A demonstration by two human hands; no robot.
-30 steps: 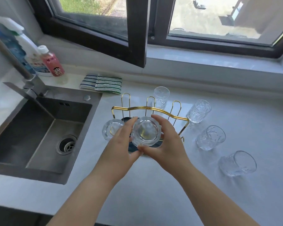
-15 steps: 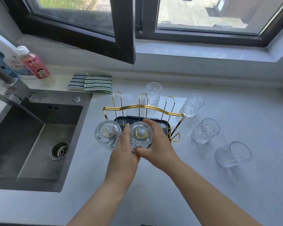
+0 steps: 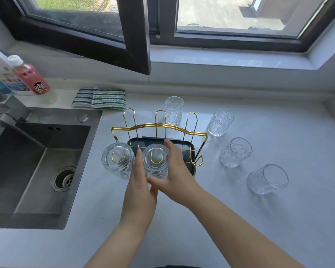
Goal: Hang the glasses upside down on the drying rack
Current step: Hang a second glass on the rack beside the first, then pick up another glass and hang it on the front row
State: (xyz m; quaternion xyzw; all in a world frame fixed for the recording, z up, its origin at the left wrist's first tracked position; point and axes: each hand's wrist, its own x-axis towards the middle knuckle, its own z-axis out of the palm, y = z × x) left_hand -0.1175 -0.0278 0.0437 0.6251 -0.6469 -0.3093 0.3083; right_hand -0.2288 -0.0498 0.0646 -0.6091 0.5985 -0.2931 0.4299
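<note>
Rack [image 3: 159, 126]: gold wire, dark tray under it, centre of the desk [image 3: 259, 219], right of the sink [image 3: 37, 161]. Near row holds two glasses upside down, each over a prong: left glass [image 3: 118, 161] standing free, middle glass [image 3: 155, 160] between your hands. Near-right prong [image 3: 198, 160] bare; three far prongs bare.

Hands: left hand [image 3: 138, 182] lies flat along the middle glass's left side; right hand [image 3: 175, 175] cups its right side, fingers spread. Both touch or nearly touch the glass with no firm clench. You seem to be loosening, though I cannot tell whether the grip is fully off.

Loose glasses, four, mouth up on the desk right of the rack, in an arc: far glass [image 3: 174, 110] just behind the rack, second glass [image 3: 219, 121], third glass [image 3: 236, 152], near glass [image 3: 267, 178].

Step in hand: seating the second glass; two of six look done.

Next move, as judged: free your hands without nudging either hung glass, take one from the arc, turn it over, and lower it straight onto a bare prong.
</note>
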